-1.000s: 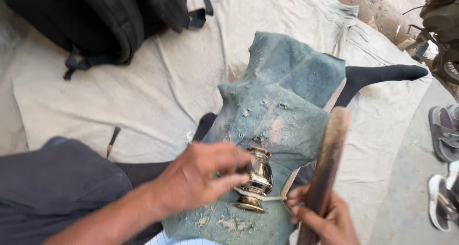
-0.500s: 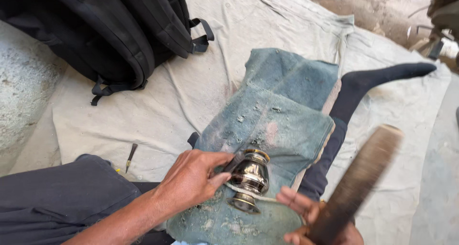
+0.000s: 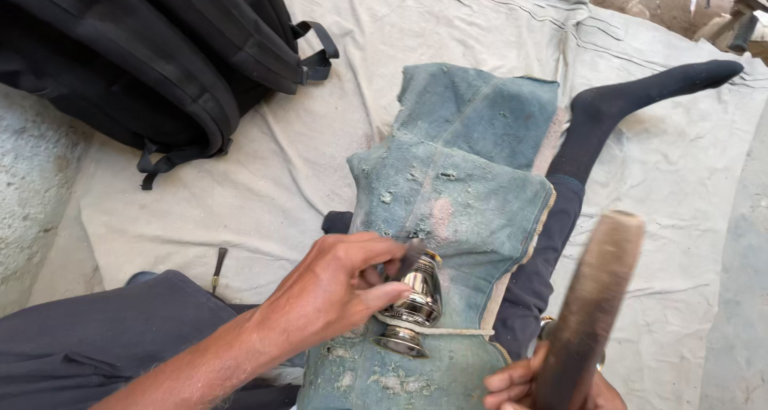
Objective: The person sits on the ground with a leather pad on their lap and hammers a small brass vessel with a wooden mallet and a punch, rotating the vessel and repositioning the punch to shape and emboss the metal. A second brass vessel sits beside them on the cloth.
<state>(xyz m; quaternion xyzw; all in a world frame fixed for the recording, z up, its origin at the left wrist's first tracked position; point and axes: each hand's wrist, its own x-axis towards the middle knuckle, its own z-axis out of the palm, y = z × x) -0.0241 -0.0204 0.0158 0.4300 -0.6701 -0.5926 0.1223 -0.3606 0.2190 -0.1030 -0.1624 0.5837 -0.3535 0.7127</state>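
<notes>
While the left hand [image 3: 336, 294] grips the shiny metal vase [image 3: 412, 306] on the blue cloth [image 3: 464, 194], the right hand [image 3: 544, 386] clenches a wooden mallet [image 3: 592, 306]; a misjudged blow could strike the fingers [image 3: 384, 254].

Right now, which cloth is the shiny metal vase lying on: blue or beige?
The dusty blue denim cloth draped over the leg; the shiny metal vase rests on it. The beige canvas sheet lies flat underneath.

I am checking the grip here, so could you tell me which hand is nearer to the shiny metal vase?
Left. The left hand holds the shiny metal vase; the right hand grips a wooden stick apart from it.
</notes>
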